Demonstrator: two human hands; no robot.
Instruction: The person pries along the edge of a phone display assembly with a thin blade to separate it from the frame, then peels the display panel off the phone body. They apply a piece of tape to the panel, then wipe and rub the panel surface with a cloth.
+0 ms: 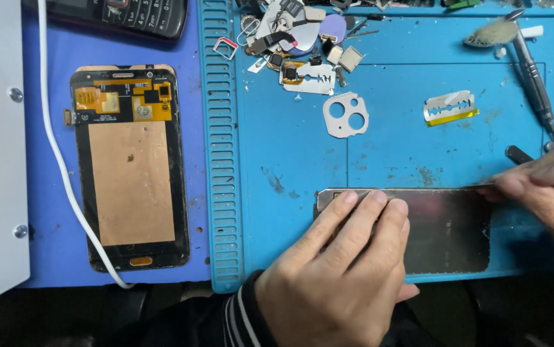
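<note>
Two hands: left hand [338, 276] flat on the phone frame [447, 234], right hand [546, 186] fingers pinching a thin tool [492, 186].

A phone repair workbench: blue work mat [290, 160], loose small parts [302, 45], bare display panel [131, 173], screwdriver [534, 77].

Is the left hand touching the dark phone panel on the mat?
Touching. The head view shows the left hand with its fingers pressed flat on the dark phone panel.

The panel [447, 225] under the left hand [338, 276] looks like glossy dark glass, scuffed. The mat [405, 148] is matt blue rubber, stained. The screen back [131, 180] shows dull copper foil. The blades [450, 106] are shiny metal.
</note>
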